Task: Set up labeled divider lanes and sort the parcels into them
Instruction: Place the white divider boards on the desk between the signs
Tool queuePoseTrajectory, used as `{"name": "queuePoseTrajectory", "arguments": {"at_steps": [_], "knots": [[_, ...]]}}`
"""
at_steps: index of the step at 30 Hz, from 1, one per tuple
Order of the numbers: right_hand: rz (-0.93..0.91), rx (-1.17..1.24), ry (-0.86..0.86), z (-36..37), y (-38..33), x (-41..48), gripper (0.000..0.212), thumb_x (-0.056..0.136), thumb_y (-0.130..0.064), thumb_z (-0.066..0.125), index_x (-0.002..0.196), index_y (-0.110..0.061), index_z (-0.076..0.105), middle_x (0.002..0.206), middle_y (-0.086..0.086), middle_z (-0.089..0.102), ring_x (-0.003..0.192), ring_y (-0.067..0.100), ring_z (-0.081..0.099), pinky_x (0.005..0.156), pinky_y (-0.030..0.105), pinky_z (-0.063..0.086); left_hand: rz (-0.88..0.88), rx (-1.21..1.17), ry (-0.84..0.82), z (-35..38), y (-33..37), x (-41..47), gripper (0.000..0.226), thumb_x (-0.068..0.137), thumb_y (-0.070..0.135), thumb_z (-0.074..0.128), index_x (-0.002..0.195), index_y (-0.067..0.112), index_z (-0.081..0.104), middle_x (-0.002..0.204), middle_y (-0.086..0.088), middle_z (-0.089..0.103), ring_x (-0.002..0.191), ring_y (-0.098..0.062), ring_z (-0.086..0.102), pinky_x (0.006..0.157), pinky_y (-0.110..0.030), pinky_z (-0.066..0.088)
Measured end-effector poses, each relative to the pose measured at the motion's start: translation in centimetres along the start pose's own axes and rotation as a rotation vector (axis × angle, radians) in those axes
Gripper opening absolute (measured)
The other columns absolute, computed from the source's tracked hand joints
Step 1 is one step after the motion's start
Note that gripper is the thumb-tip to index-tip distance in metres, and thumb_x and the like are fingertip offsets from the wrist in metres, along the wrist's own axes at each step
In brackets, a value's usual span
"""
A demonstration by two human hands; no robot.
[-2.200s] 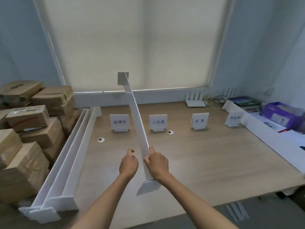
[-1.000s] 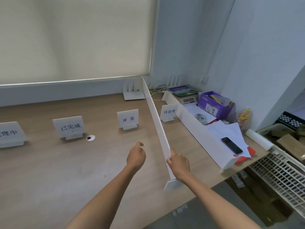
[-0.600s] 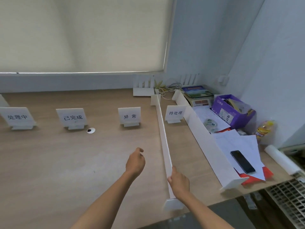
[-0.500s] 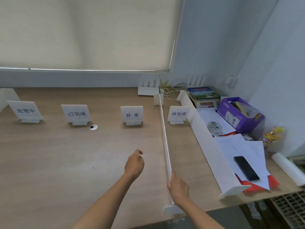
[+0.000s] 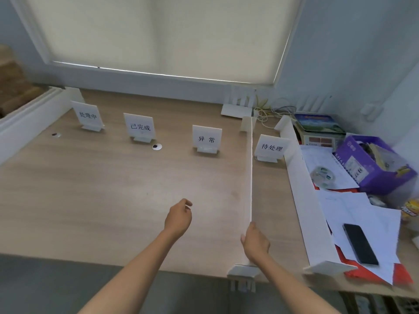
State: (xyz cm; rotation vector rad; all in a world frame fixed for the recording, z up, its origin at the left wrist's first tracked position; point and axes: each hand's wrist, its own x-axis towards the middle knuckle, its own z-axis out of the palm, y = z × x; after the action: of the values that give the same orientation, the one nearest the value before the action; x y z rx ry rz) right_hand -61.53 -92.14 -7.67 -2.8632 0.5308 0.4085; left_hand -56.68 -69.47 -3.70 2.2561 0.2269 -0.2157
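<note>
A long white divider [image 5: 250, 173] stands on the wooden table [image 5: 108, 189], running front to back between the third label sign [image 5: 206, 139] and the fourth label sign [image 5: 271, 148]. My right hand [image 5: 255, 242] grips its near end by the table's front edge. My left hand [image 5: 179, 217] hovers over the table with loosely curled fingers, holding nothing. Another white divider [image 5: 305, 196] stands further right. The first label sign [image 5: 88, 115] and the second label sign [image 5: 140, 127] stand to the left. Cardboard parcels [image 5: 11, 87] show at the far left.
More white dividers [image 5: 27, 114] lie along the table's left edge. Right of the far divider are papers [image 5: 353, 214], a black phone [image 5: 360, 243], a purple box [image 5: 374, 164] and a scale [image 5: 319, 132]. White routers [image 5: 238, 107] and cables sit at the back.
The divider, earlier held tilted in the air over the table's middle, was carried right and set down between the third and fourth signs. My left hand has let go of it.
</note>
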Motion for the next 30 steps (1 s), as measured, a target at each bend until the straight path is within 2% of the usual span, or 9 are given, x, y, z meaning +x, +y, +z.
{"name": "queuePoseTrajectory", "arguments": {"at_steps": [5, 9, 16, 22, 27, 30], "knots": [[-0.004, -0.108, 0.124, -1.6, -2.4, -0.8, 0.054, 0.097, -0.031, 0.041, 0.143, -0.008, 0.023, 0.133, 0.011, 0.046, 0.116, 0.025, 0.05, 0.084, 0.034, 0.048, -0.003, -0.031, 0.083, -4.2, -2.5, -1.2, 0.03, 0.09, 0.006, 0.035, 0.103, 0.017, 0.06, 0.096, -0.003, 0.063, 0.079, -0.021, 0.06, 0.073, -0.034, 0.049], [-0.113, -0.148, 0.188, -2.2, -7.8, -2.7, 0.04, 0.098, -0.024, 0.038, 0.135, -0.012, 0.033, 0.123, 0.007, 0.05, 0.11, 0.023, 0.05, 0.073, 0.03, 0.046, -0.013, -0.06, 0.151, -10.0, -6.6, -2.9, 0.03, 0.09, 0.006, 0.035, 0.103, 0.017, 0.061, 0.1, -0.002, 0.063, 0.086, -0.018, 0.058, 0.075, -0.031, 0.048], [-0.407, -0.123, 0.128, 1.7, -24.9, -11.0, 0.028, 0.098, -0.021, 0.035, 0.122, -0.012, 0.045, 0.115, 0.007, 0.056, 0.105, 0.023, 0.052, 0.07, 0.029, 0.04, -0.1, -0.076, 0.335, -24.2, -18.2, -8.5, 0.031, 0.089, 0.005, 0.037, 0.103, 0.015, 0.063, 0.103, -0.001, 0.065, 0.092, -0.018, 0.057, 0.075, -0.026, 0.043], [-0.659, -0.116, 0.05, 5.5, -39.0, -18.1, 0.023, 0.097, -0.021, 0.032, 0.111, -0.011, 0.048, 0.106, 0.008, 0.06, 0.099, 0.026, 0.054, 0.066, 0.031, 0.039, -0.244, -0.119, 0.517, -35.5, -28.9, -14.0, 0.03, 0.089, -0.001, 0.037, 0.102, 0.006, 0.064, 0.101, -0.011, 0.065, 0.095, -0.023, 0.057, 0.074, -0.024, 0.039], [-0.767, -0.123, -0.005, 7.8, -47.9, -21.4, 0.011, 0.096, -0.019, 0.032, 0.089, -0.014, 0.038, 0.093, 0.008, 0.057, 0.082, 0.025, 0.047, 0.064, 0.03, 0.036, -0.359, -0.143, 0.643, -41.1, -35.9, -16.1, 0.028, 0.09, 0.001, 0.041, 0.091, 0.018, 0.064, 0.098, -0.004, 0.068, 0.094, -0.023, 0.061, 0.079, -0.03, 0.048], [-0.805, -0.126, -0.016, 9.0, -53.3, -21.7, 0.019, 0.094, -0.016, 0.032, 0.076, -0.014, 0.037, 0.08, 0.004, 0.048, 0.077, 0.024, 0.044, 0.056, 0.028, 0.033, -0.389, -0.175, 0.694, -44.1, -38.8, -15.2, 0.03, 0.091, 0.003, 0.04, 0.087, 0.024, 0.061, 0.096, -0.002, 0.067, 0.091, -0.022, 0.06, 0.074, -0.031, 0.049]]}}
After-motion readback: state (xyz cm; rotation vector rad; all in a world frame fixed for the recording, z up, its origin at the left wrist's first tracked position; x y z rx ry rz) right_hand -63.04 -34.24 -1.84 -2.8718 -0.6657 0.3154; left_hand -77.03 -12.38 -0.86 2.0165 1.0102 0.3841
